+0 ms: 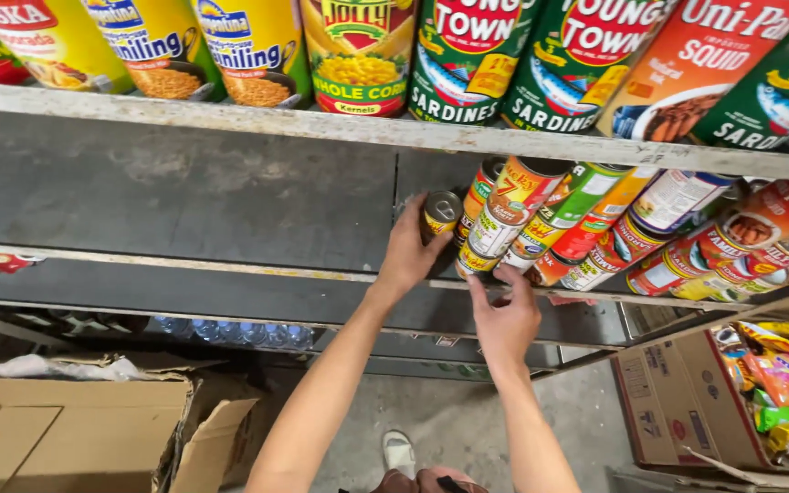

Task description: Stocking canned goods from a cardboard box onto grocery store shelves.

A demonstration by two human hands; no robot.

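gripping a small upright can (441, 214), lid up, left hand (410, 251); right hand (507, 315) half-open, fingertips on stacked cans (495, 228).

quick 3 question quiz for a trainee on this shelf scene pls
1. True or false: the left hand holds a small can on the middle shelf.
2. Which stack does the right hand touch at its base? A) the can stack beside the small can B) the cardboard box of snack packets
3. Fill in: the tall cans stand on the ___ shelf.

Key: 1 true; 2 A; 3 top
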